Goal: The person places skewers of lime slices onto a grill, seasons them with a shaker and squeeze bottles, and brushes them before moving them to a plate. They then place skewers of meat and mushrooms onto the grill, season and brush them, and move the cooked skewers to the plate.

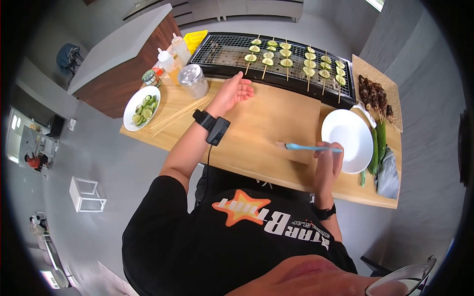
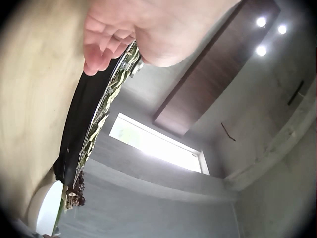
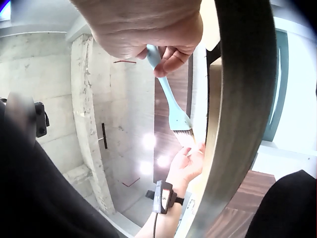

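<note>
My right hand (image 1: 328, 159) pinches the handle of a light-blue brush (image 1: 302, 147), its bristles pointing left above the table, beside a white bowl (image 1: 348, 148). In the right wrist view, the thumb and fingers of this hand (image 3: 153, 34) grip the brush (image 3: 171, 99) near its handle end. My left hand (image 1: 233, 93) holds nothing; its fingers are loosely bent near the front edge of the grill (image 1: 217, 70). The left wrist view has this hand (image 2: 129, 29) beside the black grill side (image 2: 84, 109). Skewers of green slices (image 1: 286, 62) lie across the grill mesh.
At left are a bowl of green slices (image 1: 144, 109), bare sticks (image 1: 178, 115), a lidded jar (image 1: 193, 81) and squeeze bottles (image 1: 167, 60). Dark skewered pieces (image 1: 374, 96) lie on a board (image 1: 363, 66) at right, above long green vegetables (image 1: 380, 140) and a grey cloth (image 1: 387, 175).
</note>
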Demonstrator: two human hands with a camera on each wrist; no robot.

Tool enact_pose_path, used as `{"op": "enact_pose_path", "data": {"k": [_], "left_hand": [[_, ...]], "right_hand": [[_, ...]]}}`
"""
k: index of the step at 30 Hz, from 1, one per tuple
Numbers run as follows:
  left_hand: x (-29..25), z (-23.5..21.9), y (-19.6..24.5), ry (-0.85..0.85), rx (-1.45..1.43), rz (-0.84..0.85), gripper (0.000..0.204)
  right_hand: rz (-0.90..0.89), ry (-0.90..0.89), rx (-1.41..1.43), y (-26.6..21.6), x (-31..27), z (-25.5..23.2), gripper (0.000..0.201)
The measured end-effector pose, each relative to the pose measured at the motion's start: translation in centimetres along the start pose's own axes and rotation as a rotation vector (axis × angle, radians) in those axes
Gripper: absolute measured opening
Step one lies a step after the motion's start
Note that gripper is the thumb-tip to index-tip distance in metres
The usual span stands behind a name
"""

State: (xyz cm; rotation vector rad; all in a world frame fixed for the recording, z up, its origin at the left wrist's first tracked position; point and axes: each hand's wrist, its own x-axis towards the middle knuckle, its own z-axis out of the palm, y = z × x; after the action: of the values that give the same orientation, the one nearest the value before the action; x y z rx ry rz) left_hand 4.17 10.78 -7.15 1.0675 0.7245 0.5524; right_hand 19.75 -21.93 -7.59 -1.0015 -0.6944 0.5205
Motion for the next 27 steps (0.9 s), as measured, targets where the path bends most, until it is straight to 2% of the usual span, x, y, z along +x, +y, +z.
{"op": "enact_pose_path", "data": {"k": [3, 6, 9, 12, 13, 15, 19, 23, 25, 27], "left_hand": [[1.1, -0.1, -0.3, -0.061, -0.134, -0.021, 0.043], [2.1, -0.4, -0.2, -0.120, -0.189, -0.020, 0.039], [3.0, -0.6, -0.7, -0.126, -0.239, -0.006, 0.036], [3.1, -0.2, -1.0, -0.099, -0.271, -0.007, 0.032], [3.2, -0.3, -0.9, -0.101, -0.272, 0.002, 0.031], [3.2, -0.3, -1.1, -0.107, -0.274, 0.013, 0.029], [2.7, 0.1, -0.8, -0.099, -0.295, 0.037, 0.026], [2.8, 0.0, -0.8, -0.111, -0.307, 0.035, 0.026], [2.6, 0.1, -0.7, -0.095, -0.300, 0.034, 0.026], [2.5, 0.1, -0.6, -0.114, -0.310, 0.052, 0.025]], "right_hand": [[0.085, -0.034, 0.095, -0.6, 0.2, -0.5, 0.012], [0.096, -0.162, 0.041, -4.6, 2.8, 0.3, 0.014], [-0.009, -0.281, -0.141, -7.0, 8.5, 2.2, 0.013], [-0.105, -0.413, -0.313, -7.9, 16.2, 6.7, 0.015], [-0.145, -0.485, -0.366, -7.4, 18.9, 8.0, 0.015], [-0.216, -0.494, -0.360, -5.0, 23.6, 11.8, 0.016], [-0.405, -0.558, -0.524, 1.8, 30.7, 17.4, 0.016], [-0.424, -0.583, -0.627, 7.7, 33.3, 18.7, 0.017], [-0.451, -0.628, -0.775, 8.3, 33.4, 18.8, 0.017], [-0.459, -0.595, -0.710, 7.7, 33.2, 19.1, 0.018]]}}
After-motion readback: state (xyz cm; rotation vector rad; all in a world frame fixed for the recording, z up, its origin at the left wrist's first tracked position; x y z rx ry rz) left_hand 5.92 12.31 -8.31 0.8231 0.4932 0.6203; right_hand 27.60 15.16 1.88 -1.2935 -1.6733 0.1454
